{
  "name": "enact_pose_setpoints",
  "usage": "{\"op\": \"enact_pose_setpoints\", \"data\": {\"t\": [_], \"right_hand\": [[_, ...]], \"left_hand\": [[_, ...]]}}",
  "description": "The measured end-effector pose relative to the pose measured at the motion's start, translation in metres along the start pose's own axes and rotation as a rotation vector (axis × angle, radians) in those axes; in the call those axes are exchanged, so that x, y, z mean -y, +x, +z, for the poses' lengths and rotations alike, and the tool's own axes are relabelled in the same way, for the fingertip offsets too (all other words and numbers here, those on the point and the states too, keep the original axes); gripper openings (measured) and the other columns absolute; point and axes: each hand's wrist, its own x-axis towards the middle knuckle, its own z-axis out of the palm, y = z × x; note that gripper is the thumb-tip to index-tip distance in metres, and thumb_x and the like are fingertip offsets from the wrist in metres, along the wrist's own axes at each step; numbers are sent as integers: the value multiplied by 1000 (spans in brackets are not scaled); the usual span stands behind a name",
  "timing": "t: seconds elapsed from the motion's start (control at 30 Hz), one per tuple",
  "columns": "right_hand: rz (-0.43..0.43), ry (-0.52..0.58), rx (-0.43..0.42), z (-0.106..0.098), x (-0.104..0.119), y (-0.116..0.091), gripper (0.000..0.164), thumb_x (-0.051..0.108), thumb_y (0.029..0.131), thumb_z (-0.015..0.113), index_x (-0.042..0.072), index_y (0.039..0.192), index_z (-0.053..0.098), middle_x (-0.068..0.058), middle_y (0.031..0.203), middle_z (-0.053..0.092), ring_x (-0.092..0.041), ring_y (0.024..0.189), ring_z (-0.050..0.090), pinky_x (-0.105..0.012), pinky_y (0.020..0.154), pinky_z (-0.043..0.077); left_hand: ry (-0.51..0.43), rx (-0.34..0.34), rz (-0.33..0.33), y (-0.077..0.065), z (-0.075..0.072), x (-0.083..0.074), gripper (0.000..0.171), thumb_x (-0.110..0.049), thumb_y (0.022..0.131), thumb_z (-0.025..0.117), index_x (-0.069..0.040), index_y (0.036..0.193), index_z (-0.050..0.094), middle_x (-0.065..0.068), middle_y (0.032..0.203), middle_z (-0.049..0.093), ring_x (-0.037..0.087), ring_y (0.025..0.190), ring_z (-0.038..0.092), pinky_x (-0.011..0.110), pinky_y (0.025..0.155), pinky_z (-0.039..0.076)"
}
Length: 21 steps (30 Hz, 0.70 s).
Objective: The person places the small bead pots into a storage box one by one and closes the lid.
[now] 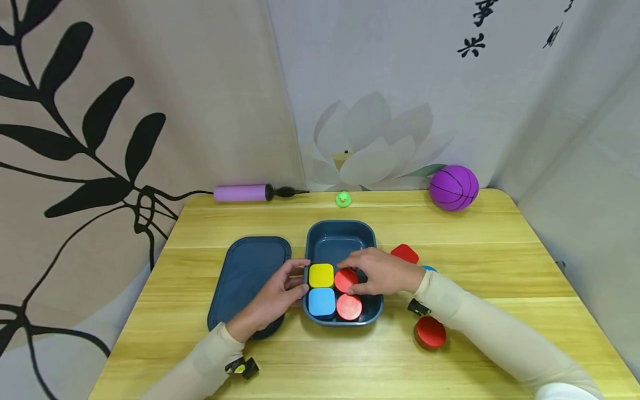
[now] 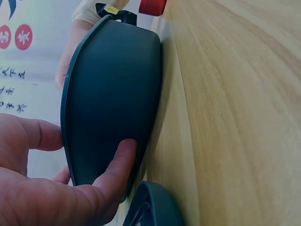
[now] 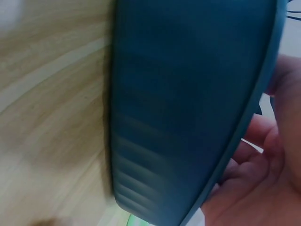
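Observation:
A dark blue box stands on the table. In its near half sit a yellow rounded-square block, a light blue rounded-square block and a red round block. My right hand reaches over the right rim and pinches another red round block between thumb and fingers, beside the yellow one. From the left, my left hand rests its fingers against the box's outer wall and rim, as the left wrist view shows. The right wrist view shows the box wall but hides the pinched block.
Left of the box lies a dark blue lid, partly under my left hand. A red block, a mostly hidden blue block and a red round block lie right. Behind are a purple pump, green toy and purple ball.

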Motion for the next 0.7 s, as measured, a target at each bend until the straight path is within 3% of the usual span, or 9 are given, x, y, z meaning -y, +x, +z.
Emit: {"op": "enact_pose_setpoints", "data": {"t": [0.23,0.47,0.7], "right_hand": [[-7,78,-59,-5,-1,-4,54,35,95,81,10,141,68,-2,130,73,-18,111,70,-38,95,60],[-30,132,-153,-13,-3,-18,50,33,97,79,8,139,68,-10,131,72,-26,110,72,-44,92,61],[-16,165,-277,-23,-11,-37,47,36,96,80,14,137,70,-2,132,73,-23,114,72,-40,87,63]], "left_hand": [[-3,2,-3,0,0,1,54,-8,107,56,-17,158,42,21,157,45,35,134,57,41,92,61],[2,8,-1,0,2,1,53,-7,107,56,-18,157,43,21,157,45,33,131,59,41,92,61],[10,0,3,-1,1,-1,53,-6,107,56,-17,157,42,21,156,46,33,131,59,41,92,61]]}}
